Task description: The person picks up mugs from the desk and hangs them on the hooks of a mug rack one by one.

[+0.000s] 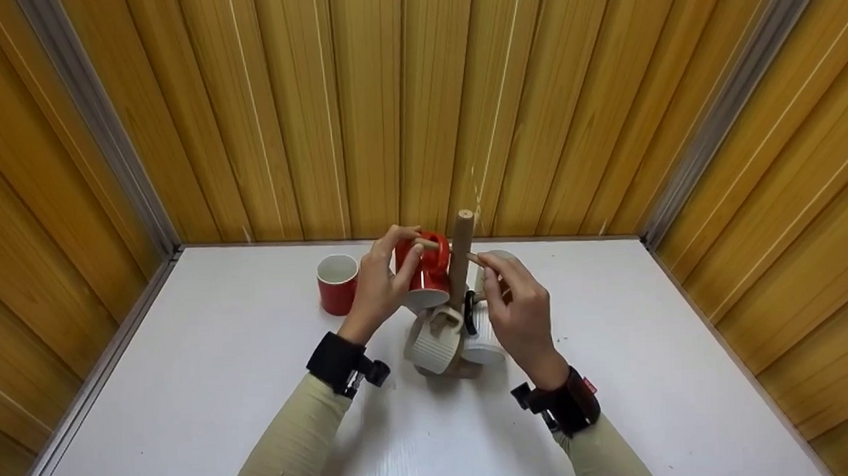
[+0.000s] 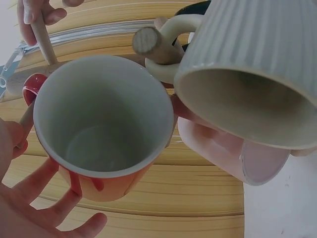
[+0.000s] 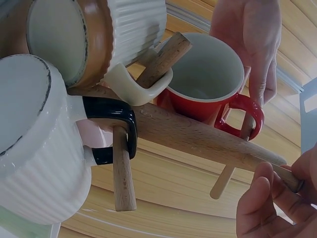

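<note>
A wooden mug tree's post (image 1: 461, 258) rises between both hands. On an upper peg (image 2: 26, 119) a red mug (image 1: 437, 284) with a white inside hangs by its handle. My left hand (image 1: 377, 283) pinches this peg's end between thumb and forefinger, with other fingers against the mug's side. Across the post, my right hand (image 1: 523, 305) pinches the tip of another upper peg (image 3: 289, 177), which carries no mug. Lower down hang a cream ribbed mug (image 1: 432, 348) with a brown band and a white ribbed mug (image 3: 39, 173) with a black handle.
Another red mug (image 1: 337, 299) stands upright on the white table (image 1: 223, 390), left of the tree. A pink mug (image 2: 218, 144) hangs low on the tree. Partly behind my right hand is a pale mug (image 1: 500, 255). Wood-patterned walls (image 1: 361, 112) enclose the table's back and sides.
</note>
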`<state>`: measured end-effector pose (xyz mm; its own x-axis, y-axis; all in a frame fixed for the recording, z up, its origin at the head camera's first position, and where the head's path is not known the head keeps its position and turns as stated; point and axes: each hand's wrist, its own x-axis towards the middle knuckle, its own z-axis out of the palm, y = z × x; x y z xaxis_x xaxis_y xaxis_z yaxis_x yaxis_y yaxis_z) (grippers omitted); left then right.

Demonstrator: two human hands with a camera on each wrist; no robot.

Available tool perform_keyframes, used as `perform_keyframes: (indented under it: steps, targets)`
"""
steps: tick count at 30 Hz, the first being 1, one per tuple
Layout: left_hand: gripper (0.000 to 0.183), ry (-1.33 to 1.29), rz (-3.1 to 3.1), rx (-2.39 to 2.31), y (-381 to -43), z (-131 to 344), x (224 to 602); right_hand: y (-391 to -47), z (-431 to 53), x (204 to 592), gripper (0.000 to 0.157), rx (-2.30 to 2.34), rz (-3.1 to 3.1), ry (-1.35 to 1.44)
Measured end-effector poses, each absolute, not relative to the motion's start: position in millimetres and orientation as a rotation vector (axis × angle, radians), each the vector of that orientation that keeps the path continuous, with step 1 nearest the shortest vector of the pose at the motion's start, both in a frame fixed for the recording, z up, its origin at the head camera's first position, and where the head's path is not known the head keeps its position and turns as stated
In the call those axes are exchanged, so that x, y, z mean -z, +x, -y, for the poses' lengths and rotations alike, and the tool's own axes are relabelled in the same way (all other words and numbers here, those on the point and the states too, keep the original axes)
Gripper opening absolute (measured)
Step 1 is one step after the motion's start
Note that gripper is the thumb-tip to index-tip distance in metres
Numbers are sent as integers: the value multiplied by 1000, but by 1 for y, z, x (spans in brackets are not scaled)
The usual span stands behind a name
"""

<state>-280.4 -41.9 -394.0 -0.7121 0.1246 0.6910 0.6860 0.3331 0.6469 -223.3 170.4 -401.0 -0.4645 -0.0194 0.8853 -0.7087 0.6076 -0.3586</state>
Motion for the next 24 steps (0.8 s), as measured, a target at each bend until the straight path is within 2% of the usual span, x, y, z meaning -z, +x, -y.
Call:
perform_keyframes:
  steps: [17, 24]
  targets:
    - [17, -678, 2059, 1398, -275, 46, 398, -222, -166, 402, 24, -945, 1901, 597]
    - [27, -636, 2015, 1349, -271, 48, 402, -233, -179, 394, 24, -979, 1973, 724]
